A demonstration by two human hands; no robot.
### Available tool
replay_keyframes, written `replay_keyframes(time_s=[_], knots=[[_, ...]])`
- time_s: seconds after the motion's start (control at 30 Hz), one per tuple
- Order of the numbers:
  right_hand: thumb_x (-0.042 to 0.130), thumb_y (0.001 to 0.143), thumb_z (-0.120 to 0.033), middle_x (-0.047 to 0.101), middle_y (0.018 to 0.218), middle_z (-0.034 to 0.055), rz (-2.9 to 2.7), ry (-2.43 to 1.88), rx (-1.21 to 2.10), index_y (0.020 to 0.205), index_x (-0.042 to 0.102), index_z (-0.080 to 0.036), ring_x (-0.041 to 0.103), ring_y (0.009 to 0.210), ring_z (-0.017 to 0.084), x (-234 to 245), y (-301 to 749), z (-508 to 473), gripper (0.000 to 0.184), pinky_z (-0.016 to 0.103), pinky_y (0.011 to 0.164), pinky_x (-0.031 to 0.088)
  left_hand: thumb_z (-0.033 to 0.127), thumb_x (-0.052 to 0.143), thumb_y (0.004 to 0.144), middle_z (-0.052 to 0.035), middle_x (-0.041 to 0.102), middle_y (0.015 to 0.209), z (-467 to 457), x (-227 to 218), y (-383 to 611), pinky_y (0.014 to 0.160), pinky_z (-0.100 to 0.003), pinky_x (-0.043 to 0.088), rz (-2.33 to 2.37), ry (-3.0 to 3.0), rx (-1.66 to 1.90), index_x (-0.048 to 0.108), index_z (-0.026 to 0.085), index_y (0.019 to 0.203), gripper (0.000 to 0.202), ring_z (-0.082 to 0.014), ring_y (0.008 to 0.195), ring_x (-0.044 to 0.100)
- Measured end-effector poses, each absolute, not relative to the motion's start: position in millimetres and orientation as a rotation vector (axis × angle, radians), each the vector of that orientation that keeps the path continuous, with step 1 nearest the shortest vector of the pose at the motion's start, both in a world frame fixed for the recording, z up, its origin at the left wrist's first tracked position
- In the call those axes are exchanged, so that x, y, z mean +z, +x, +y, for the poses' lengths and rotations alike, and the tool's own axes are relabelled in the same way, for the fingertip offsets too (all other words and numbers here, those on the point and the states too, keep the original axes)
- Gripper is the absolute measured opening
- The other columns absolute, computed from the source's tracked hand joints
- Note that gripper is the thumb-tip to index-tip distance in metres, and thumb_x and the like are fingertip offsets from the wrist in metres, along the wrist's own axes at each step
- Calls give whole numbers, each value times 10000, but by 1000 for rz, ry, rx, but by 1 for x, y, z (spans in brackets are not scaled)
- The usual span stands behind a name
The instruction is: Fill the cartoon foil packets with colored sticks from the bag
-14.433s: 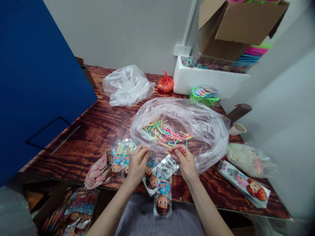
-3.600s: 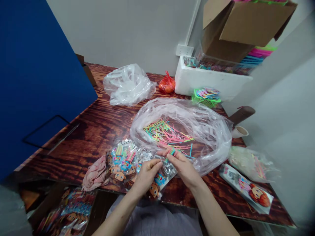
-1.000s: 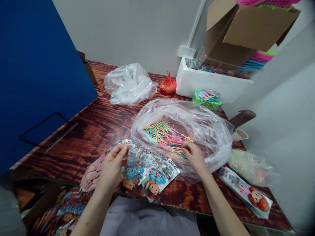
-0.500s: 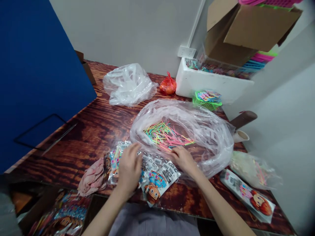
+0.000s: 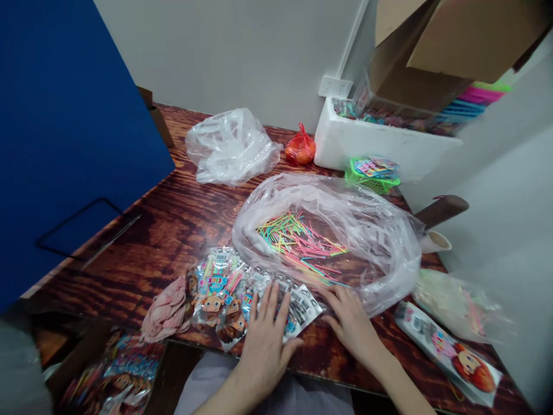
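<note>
My left hand [image 5: 266, 340] lies flat with fingers spread on a fanned row of printed clear packets [image 5: 302, 308] near the table's front edge. More packets [image 5: 213, 288], some with coloured sticks inside, overlap to its left. My right hand [image 5: 355, 323] is at the near rim of a large clear plastic bag [image 5: 380, 268], its fingers stretched and its thumb apart. Thin pink, yellow, green and blue sticks [image 5: 298, 236] lie loose inside the opened bag. A few sticks reach close to my right fingertips; I see none gripped.
A pink cloth [image 5: 166, 311] lies left of the packets. Another clear bag [image 5: 231, 147], a red bag of round fruit [image 5: 301, 147], a green basket [image 5: 374, 176] and a white foam box [image 5: 380, 141] stand behind. At right lie a filled bag [image 5: 458, 302] and a stack of printed packaging [image 5: 449, 351].
My left hand has moved right, from the left packets onto the fanned ones, and its fingers have spread. My right hand has come back toward me from the sticks. The view has shifted slightly.
</note>
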State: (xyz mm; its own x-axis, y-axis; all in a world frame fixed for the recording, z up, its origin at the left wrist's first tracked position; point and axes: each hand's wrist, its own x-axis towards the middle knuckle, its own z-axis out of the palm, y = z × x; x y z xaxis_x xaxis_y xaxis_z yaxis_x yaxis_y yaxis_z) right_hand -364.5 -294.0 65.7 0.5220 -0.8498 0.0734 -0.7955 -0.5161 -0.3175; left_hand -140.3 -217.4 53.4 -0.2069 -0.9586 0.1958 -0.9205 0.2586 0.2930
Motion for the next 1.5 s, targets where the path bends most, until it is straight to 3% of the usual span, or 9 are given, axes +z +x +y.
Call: replay_keyframes(time_s=[0.13,0.23,0.37,0.53,0.73,0.9,1.13,1.3,1.5], knots=[[479,845,-87,578,976,102,1428,-2545,-315,957,621,-186,500,961,279,61,-354,-307,206,405,808,424,241,489,930,-149,405,1498,-221,46,-134,1056,-505,357,-2069,1822,-133,339,167,1469,564,-307,1312,416],[431,857,-117,575,917,85,1458,-2418,-438,792,569,-190,511,918,256,65,-350,-323,169,381,796,411,202,504,911,-129,460,1449,-222,44,-132,1035,-481,384,-2103,1740,-218,354,184,1461,570,-295,1242,457],[454,840,-238,561,779,10,1439,-1955,-695,781,518,-206,536,785,197,76,-355,-348,92,325,732,398,159,498,898,-117,450,1448,-222,45,-129,1031,-467,403,-2138,1674,-299,363,201,1454,574,-281,1236,444],[565,726,-406,518,618,-38,1308,-1545,-966,692,484,-216,506,607,153,102,-356,-381,209,283,612,403,176,531,879,-99,529,1375,-224,44,-127,1024,-472,418,-2165,1654,-302,455,211,1388,516,-274,1198,472],[611,683,-417,561,601,-31,1277,-1523,-1083,702,507,-218,515,556,142,158,-348,-408,226,281,568,429,183,525,878,-99,527,1385,-225,45,-127,1015,-480,416,-2178,1669,-300,471,206,1376,501,-280,1181,476],[587,781,-372,561,648,-23,1236,-1676,-1209,783,538,-221,531,602,150,190,-352,-396,160,277,598,433,184,529,885,-88,523,1389,-226,47,-126,998,-461,429,-2196,1664,-298,464,204,1374,493,-275,1167,478],[433,898,-176,642,1021,68,1368,-2226,-884,1060,627,-213,579,977,225,111,-343,-341,256,371,880,452,184,534,876,-118,490,1393,-227,45,-128,1026,-505,394,-2155,1738,-233,500,203,1335,460,-316,1252,424],[421,873,-74,633,991,101,1472,-2517,-595,1070,671,-209,548,948,250,53,-335,-327,346,364,803,469,130,510,862,-115,558,1287,-228,48,-130,955,-472,438,-2223,1690,-314,464,223,1372,520,-285,1104,500],[406,882,-132,629,974,60,1670,-2171,-751,1003,658,-209,588,932,208,49,-333,-356,290,318,829,440,134,547,823,-143,438,1442,-234,54,-130,1043,-507,353,-2126,1774,-315,272,196,1491,725,-319,1284,389]])
